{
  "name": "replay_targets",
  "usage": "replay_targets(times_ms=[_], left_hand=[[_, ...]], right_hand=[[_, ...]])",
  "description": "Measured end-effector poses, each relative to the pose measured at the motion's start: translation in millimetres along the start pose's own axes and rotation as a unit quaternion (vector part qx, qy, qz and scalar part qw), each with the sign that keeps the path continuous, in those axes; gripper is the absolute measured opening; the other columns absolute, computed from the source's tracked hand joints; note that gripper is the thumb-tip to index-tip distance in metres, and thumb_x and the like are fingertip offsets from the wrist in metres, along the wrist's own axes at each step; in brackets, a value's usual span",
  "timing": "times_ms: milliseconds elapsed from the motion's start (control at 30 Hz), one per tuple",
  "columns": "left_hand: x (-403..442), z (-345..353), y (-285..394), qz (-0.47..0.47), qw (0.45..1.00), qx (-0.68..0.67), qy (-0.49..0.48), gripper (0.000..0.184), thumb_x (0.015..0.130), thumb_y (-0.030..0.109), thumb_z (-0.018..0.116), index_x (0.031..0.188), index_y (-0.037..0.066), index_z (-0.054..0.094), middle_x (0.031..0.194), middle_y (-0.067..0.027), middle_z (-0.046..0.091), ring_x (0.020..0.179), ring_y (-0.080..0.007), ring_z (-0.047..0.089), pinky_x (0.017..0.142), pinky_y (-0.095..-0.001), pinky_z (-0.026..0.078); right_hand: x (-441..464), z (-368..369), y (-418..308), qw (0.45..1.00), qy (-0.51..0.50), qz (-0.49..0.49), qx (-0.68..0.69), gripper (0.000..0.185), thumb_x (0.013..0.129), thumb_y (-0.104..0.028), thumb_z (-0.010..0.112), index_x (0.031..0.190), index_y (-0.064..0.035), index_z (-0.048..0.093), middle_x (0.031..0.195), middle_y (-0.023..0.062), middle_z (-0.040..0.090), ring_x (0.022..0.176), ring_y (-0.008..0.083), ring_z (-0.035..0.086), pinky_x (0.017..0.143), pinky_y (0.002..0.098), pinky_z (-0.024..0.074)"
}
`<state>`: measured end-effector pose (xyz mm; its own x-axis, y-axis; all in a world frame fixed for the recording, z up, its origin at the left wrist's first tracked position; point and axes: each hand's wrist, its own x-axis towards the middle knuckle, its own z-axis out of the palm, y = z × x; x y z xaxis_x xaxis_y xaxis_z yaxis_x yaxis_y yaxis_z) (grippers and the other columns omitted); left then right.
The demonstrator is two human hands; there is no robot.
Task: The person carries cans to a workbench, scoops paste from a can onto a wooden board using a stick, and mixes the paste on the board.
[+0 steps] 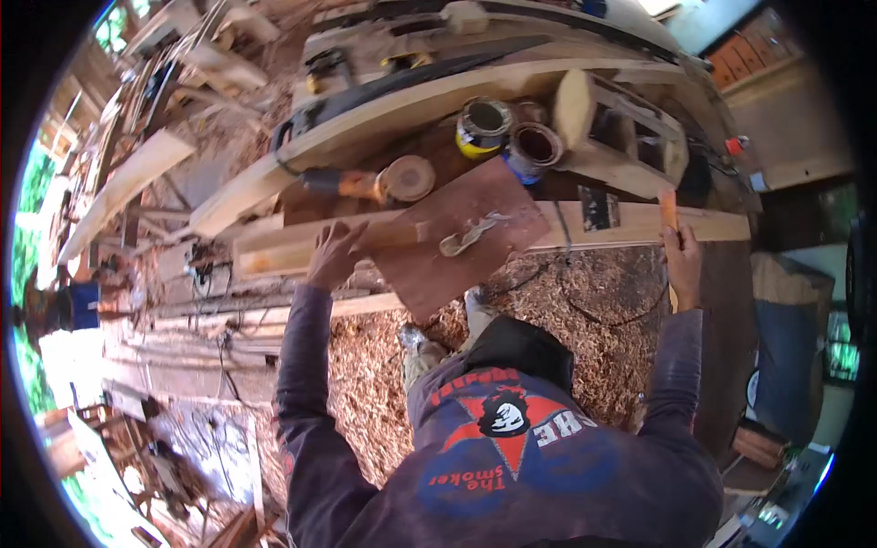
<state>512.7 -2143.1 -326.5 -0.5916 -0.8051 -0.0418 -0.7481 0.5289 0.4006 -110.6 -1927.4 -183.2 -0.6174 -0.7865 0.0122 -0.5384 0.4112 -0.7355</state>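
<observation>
Two hands at pale board (722,226). Right hand (681,263) closed round orange stick (669,208); left hand (333,256) at far end, grip unclear. Pale paste (470,236) lies unused on brown sheet (425,279); finished share untellable.

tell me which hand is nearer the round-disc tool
Left. The left hand is just below the round-disc tool in the picture; the right hand is well off to its right.

left hand (334,254): at plank (279,259) | right hand (681,258): gripping orange-ended strip (670,210)
</observation>
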Motion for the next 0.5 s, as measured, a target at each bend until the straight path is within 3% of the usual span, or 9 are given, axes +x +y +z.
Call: replay_targets(times_ms=[67,200,267,300,367,400,433,467,500], left_hand=[[-1.2,11.8,-10.2,-0.014,1.0,0.009,0.009,0.069,0.087,0.028,0.074,0.151,0.021,0.049,0.137,-0.0155,0.049,0.125,-0.0402,0.046,0.108,-0.0514,0.035],[-11.5,-3.9,13.7,-0.005,0.999,0.021,0.044,0.071,0.085,0.025,0.077,0.15,0.017,0.049,0.142,-0.018,0.045,0.132,-0.0415,0.042,0.111,-0.0524,0.034],[-9.0,-12.9,37.2,-0.041,0.986,-0.029,0.156,0.073,0.083,0.021,0.081,0.149,0.013,0.049,0.14,-0.0205,0.046,0.132,-0.0435,0.042,0.111,-0.0528,0.036],[-2.1,-2.9,45.2,-0.025,0.974,-0.088,0.207,0.072,0.082,0.018,0.082,0.146,0.01,0.05,0.139,-0.0221,0.047,0.128,-0.0429,0.047,0.107,-0.0504,0.042],[16.7,8.0,104.6,-0.038,0.938,-0.248,0.242,0.048,0.094,0.016,0.073,0.137,0.002,0.056,0.12,-0.0165,0.062,0.115,-0.0295,0.06,0.098,-0.0402,0.049],[30.9,14.2,147.9,-0.06,0.814,-0.547,0.186,0.038,0.102,0.022,0.064,0.132,-0.001,0.058,0.113,-0.012,0.066,0.106,-0.0238,0.064,0.096,-0.0363,0.05],[44.1,22.0,174.6,-0.096,0.725,-0.677,0.088,0.039,0.107,0.03,0.056,0.13,-0.002,0.059,0.112,-0.0112,0.066,0.1,-0.019,0.065,0.093,-0.0322,0.051],[64.3,8.3,215.2,-0.196,0.575,-0.794,-0.008,0.045,0.107,0.036,0.054,0.131,-0.002,0.058,0.108,-0.013,0.067,0.098,-0.019,0.065,0.092,-0.0323,0.052],[86.9,19.6,239.9,-0.224,0.454,-0.861,-0.052,0.049,0.106,0.038,0.055,0.134,-0.003,0.054,0.114,-0.0145,0.065,0.102,-0.0205,0.064,0.092,-0.034,0.052]], right_hand=[[-4.6,-4.6,-11.1,0.996,-0.023,-0.069,0.054,0.034,0.105,-0.03,0.057,0.126,-0.0037,0.062,0.088,0.0038,0.069,0.073,0.0059,0.058,0.063,0.0252,0.0479],[-7.2,-0.1,-68.1,0.995,-0.082,-0.003,-0.055,0.037,0.103,-0.029,0.06,0.131,-0.0043,0.061,0.093,0.0089,0.071,0.078,0.0123,0.066,0.067,0.0295,0.0501],[10.1,15.7,-79.2,0.951,-0.045,-0.276,-0.132,0.03,0.102,-0.023,0.059,0.125,-0.0043,0.065,0.097,0.0155,0.072,0.086,0.0254,0.071,0.072,0.0382,0.0535],[17.5,22.3,-94.0,0.951,-0.043,-0.275,-0.136,0.03,0.102,-0.023,0.059,0.125,-0.0043,0.065,0.097,0.0155,0.072,0.086,0.0254,0.071,0.072,0.0382,0.0535],[32.4,32.0,-136.2,0.937,-0.139,-0.226,-0.228,0.022,0.098,-0.014,0.058,0.114,-0.0053,0.07,0.098,0.02,0.07,0.094,0.0351,0.071,0.08,0.0448,0.0547],[46.1,40.4,-155.9,0.935,-0.142,-0.229,-0.232,0.022,0.098,-0.014,0.058,0.114,-0.0053,0.07,0.098,0.02,0.07,0.094,0.0351,0.071,0.08,0.0448,0.0547],[62.6,50.0,-175.0,0.881,-0.166,-0.334,-0.29,0.02,0.095,-0.014,0.058,0.109,-0.0068,0.071,0.095,0.019,0.071,0.093,0.0358,0.071,0.08,0.0458,0.0557],[78.6,61.6,-190.1,0.813,-0.187,-0.434,-0.342,0.018,0.092,-0.013,0.059,0.103,-0.0083,0.073,0.092,0.0181,0.071,0.092,0.0366,0.072,0.08,0.0468,0.0566],[94.7,74.7,-201.5,0.808,-0.19,-0.438,-0.344,0.018,0.092,-0.013,0.059,0.103,-0.0083,0.073,0.092,0.0181,0.071,0.092,0.0366,0.072,0.08,0.0468,0.0566]])
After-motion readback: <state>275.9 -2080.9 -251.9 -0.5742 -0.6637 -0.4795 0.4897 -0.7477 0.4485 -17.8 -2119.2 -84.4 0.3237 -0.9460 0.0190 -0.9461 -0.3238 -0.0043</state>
